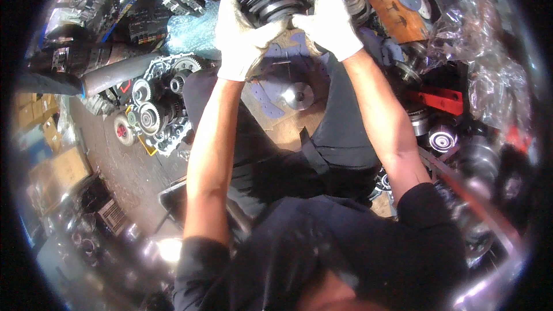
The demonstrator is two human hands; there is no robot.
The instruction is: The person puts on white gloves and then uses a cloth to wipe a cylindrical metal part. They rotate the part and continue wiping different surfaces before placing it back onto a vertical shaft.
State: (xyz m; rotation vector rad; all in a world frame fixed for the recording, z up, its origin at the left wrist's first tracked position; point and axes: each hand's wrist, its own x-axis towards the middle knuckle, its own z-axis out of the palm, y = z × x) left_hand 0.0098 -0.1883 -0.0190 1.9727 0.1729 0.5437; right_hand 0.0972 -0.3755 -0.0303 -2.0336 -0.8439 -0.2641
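My left hand (239, 40) and my right hand (333, 20), both in white gloves, grip a dark, round metal part (279, 3) from its two sides. Stepped rings run around this part, somewhat like a pulley; its exact kind is not clear. Both thumbs press against its near side, while the other fingers are partly hidden around its edge. It is held up in front of me, at the top of the view. Below it, between my legs, a shiny metal disc (299, 97) with a central hub lies on a brown surface among flat purplish pieces (268, 99).
To the left lies an open gear housing (164, 103) with several gears. Bubble wrap (193, 31) sits beyond it, near a long grey tube (118, 75). On the right are a wooden board (394, 14), a red bar (436, 101) and crumpled clear plastic (481, 52). Cardboard boxes (63, 174) stand far left.
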